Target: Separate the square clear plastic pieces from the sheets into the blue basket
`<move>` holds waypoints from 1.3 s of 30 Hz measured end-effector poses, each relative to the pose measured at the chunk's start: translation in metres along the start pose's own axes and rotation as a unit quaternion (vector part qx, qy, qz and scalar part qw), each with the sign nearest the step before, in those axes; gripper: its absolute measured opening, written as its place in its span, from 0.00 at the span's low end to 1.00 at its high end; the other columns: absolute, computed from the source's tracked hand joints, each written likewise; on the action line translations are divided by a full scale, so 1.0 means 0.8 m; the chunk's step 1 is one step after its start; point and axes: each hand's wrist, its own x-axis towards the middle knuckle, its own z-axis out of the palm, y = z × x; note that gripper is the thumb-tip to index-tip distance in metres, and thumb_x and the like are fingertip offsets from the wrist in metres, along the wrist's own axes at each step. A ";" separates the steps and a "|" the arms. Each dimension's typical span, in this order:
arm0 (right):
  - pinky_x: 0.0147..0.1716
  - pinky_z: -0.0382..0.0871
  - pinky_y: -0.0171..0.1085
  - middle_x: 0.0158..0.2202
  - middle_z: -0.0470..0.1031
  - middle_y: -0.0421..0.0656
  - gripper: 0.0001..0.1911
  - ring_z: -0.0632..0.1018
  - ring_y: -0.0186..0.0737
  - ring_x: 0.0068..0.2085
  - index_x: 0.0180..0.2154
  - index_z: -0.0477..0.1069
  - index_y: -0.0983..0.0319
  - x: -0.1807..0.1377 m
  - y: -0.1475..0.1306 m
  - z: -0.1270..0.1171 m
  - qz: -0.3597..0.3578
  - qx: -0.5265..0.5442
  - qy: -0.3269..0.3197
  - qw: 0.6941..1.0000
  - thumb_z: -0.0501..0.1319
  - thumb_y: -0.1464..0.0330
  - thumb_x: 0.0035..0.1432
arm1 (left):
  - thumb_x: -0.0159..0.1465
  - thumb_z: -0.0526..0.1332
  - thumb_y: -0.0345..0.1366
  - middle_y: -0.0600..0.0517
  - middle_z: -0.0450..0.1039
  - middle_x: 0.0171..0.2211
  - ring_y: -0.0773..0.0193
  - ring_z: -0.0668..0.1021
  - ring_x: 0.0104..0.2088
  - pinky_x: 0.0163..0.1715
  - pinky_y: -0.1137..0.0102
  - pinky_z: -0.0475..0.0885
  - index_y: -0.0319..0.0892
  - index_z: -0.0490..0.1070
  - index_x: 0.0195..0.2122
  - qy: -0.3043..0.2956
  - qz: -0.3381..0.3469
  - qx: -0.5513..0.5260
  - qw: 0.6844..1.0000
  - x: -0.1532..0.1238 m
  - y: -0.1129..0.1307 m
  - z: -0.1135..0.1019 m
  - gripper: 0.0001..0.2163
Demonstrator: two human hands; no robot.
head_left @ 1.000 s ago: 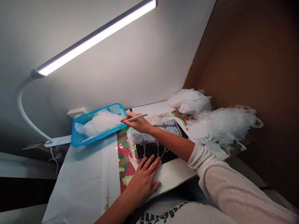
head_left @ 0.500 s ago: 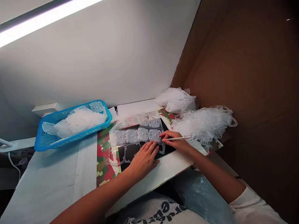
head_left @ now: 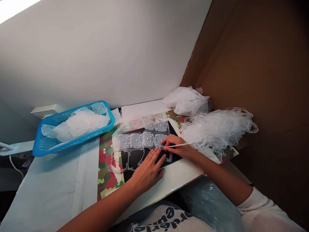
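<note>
A clear plastic sheet of moulded square pieces (head_left: 142, 138) lies on a black pad over a camouflage-patterned board (head_left: 106, 170). My left hand (head_left: 148, 169) rests flat on the sheet's near edge, fingers stretched out. My right hand (head_left: 175, 145) is pinched round a thin white stick (head_left: 180, 145) and its fingertips touch a square piece at the sheet's right side. Some cells near the front of the sheet are cut out, showing the black pad.
A blue basket (head_left: 72, 143) with clear plastic pieces stands at the left on pale paper. A heap of stringy plastic offcuts (head_left: 217, 129) and a white bag (head_left: 187, 101) lie at the right against a brown cardboard wall (head_left: 253, 64). A white wall rises behind.
My right hand came back from the blue basket to the sheet's right side with the stick. The view dropped, so the lamp left the frame. My left hand stayed on the sheet.
</note>
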 end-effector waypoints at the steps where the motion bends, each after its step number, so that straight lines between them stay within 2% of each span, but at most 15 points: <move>1: 0.48 0.68 0.47 0.42 0.78 0.46 0.07 0.75 0.46 0.46 0.32 0.74 0.58 0.002 -0.001 0.000 -0.001 -0.003 0.001 1.000 0.62 0.64 0.62 | 0.66 0.56 0.34 0.37 0.57 0.66 0.48 0.57 0.67 0.63 0.51 0.61 0.38 0.60 0.62 0.003 -0.001 -0.005 1.000 -0.001 0.000 0.001 0.23; 8: 0.49 0.68 0.47 0.46 0.78 0.47 0.08 0.75 0.46 0.49 0.31 0.72 0.58 -0.001 -0.001 -0.007 0.012 0.006 -0.040 0.999 0.60 0.65 0.62 | 0.64 0.58 0.34 0.39 0.60 0.64 0.46 0.56 0.68 0.63 0.47 0.59 0.41 0.63 0.61 0.016 -0.004 -0.025 1.000 -0.002 -0.001 0.001 0.23; 14: 0.53 0.66 0.51 0.47 0.80 0.46 0.04 0.77 0.49 0.49 0.35 0.75 0.55 -0.002 0.012 0.005 -0.040 -0.027 0.007 0.999 0.62 0.64 0.60 | 0.63 0.59 0.35 0.42 0.62 0.64 0.42 0.55 0.68 0.63 0.44 0.56 0.43 0.65 0.61 0.016 -0.014 -0.019 1.000 0.000 -0.002 -0.003 0.24; 15: 0.52 0.66 0.50 0.47 0.80 0.46 0.05 0.77 0.48 0.48 0.36 0.75 0.55 0.001 0.015 0.001 -0.024 -0.027 0.051 0.998 0.61 0.64 0.61 | 0.63 0.59 0.35 0.42 0.62 0.63 0.41 0.55 0.67 0.63 0.44 0.56 0.43 0.66 0.60 0.012 -0.018 -0.018 1.000 0.000 -0.002 -0.004 0.23; 17: 0.47 0.69 0.46 0.43 0.80 0.44 0.07 0.78 0.46 0.44 0.34 0.74 0.56 0.007 0.022 -0.016 0.047 -0.045 0.201 0.977 0.59 0.62 0.61 | 0.63 0.59 0.35 0.42 0.63 0.63 0.41 0.55 0.67 0.63 0.44 0.56 0.43 0.67 0.60 0.004 -0.021 -0.016 1.000 0.000 -0.002 -0.005 0.23; 19: 0.39 0.69 0.42 0.35 0.79 0.43 0.11 0.77 0.43 0.36 0.29 0.71 0.58 0.013 0.032 -0.039 0.129 -0.075 0.361 0.921 0.59 0.60 0.60 | 0.62 0.60 0.35 0.42 0.62 0.63 0.40 0.55 0.67 0.63 0.44 0.56 0.43 0.67 0.60 -0.003 -0.022 -0.018 1.000 -0.001 -0.001 -0.006 0.23; 20: 0.36 0.68 0.40 0.30 0.77 0.42 0.12 0.75 0.42 0.33 0.27 0.68 0.58 0.014 0.038 -0.051 0.158 -0.085 0.412 0.893 0.60 0.59 0.59 | 0.62 0.60 0.36 0.42 0.61 0.64 0.40 0.54 0.68 0.63 0.44 0.56 0.43 0.66 0.60 -0.005 -0.022 -0.019 1.000 -0.002 -0.001 -0.006 0.23; 22: 0.32 0.66 0.38 0.24 0.71 0.39 0.14 0.72 0.39 0.29 0.23 0.64 0.59 0.015 0.050 -0.071 0.187 -0.092 0.464 0.861 0.61 0.60 0.57 | 0.62 0.61 0.39 0.42 0.60 0.65 0.39 0.53 0.68 0.63 0.43 0.55 0.44 0.65 0.61 -0.007 -0.022 -0.023 0.999 -0.004 0.000 -0.004 0.24; 24: 0.30 0.67 0.38 0.21 0.68 0.37 0.15 0.70 0.37 0.27 0.22 0.62 0.59 0.015 0.059 -0.089 0.194 -0.085 0.501 0.839 0.63 0.60 0.54 | 0.62 0.62 0.42 0.41 0.58 0.65 0.38 0.51 0.68 0.63 0.42 0.54 0.47 0.65 0.62 -0.010 -0.022 -0.025 0.999 -0.007 0.002 -0.001 0.26; 28: 0.31 0.74 0.40 0.23 0.70 0.38 0.16 0.74 0.38 0.28 0.24 0.61 0.58 0.018 0.053 -0.118 0.165 0.017 0.605 0.779 0.67 0.60 0.48 | 0.59 0.65 0.45 0.42 0.51 0.68 0.34 0.47 0.68 0.62 0.39 0.52 0.53 0.65 0.61 -0.015 -0.019 -0.034 0.999 -0.014 0.014 0.006 0.28; 30: 0.31 0.76 0.41 0.24 0.73 0.38 0.18 0.76 0.38 0.28 0.24 0.62 0.59 0.023 0.038 -0.122 0.155 0.104 0.583 0.791 0.70 0.59 0.45 | 0.57 0.67 0.45 0.43 0.48 0.69 0.32 0.45 0.68 0.61 0.37 0.53 0.54 0.65 0.61 -0.019 -0.008 -0.045 0.999 -0.014 0.027 0.005 0.30; 32: 0.32 0.78 0.39 0.26 0.76 0.38 0.20 0.78 0.37 0.29 0.23 0.62 0.59 0.028 0.019 -0.114 0.163 0.198 0.500 0.828 0.72 0.60 0.42 | 0.57 0.66 0.42 0.41 0.50 0.68 0.34 0.49 0.68 0.61 0.40 0.57 0.50 0.62 0.62 -0.025 0.024 -0.063 0.997 -0.010 0.040 -0.003 0.31; 34: 0.33 0.78 0.38 0.27 0.78 0.38 0.20 0.80 0.37 0.30 0.22 0.63 0.60 0.031 0.000 -0.097 0.181 0.302 0.405 0.844 0.74 0.61 0.41 | 0.61 0.63 0.38 0.39 0.55 0.66 0.42 0.56 0.67 0.61 0.48 0.63 0.45 0.61 0.62 -0.002 0.056 -0.084 0.995 -0.004 0.046 -0.017 0.28; 37: 0.34 0.79 0.37 0.29 0.80 0.38 0.19 0.82 0.37 0.32 0.24 0.65 0.60 0.031 -0.018 -0.072 0.208 0.421 0.301 0.830 0.75 0.64 0.42 | 0.66 0.55 0.34 0.40 0.62 0.63 0.54 0.65 0.64 0.61 0.58 0.67 0.42 0.60 0.61 0.075 0.026 -0.084 0.993 0.004 0.028 -0.035 0.22; 39: 0.34 0.80 0.36 0.30 0.80 0.37 0.18 0.82 0.37 0.32 0.25 0.66 0.60 0.029 -0.023 -0.063 0.215 0.454 0.273 0.821 0.75 0.66 0.43 | 0.68 0.55 0.36 0.40 0.64 0.62 0.53 0.66 0.63 0.61 0.56 0.66 0.41 0.59 0.62 0.093 -0.023 -0.041 0.995 0.004 0.005 -0.037 0.21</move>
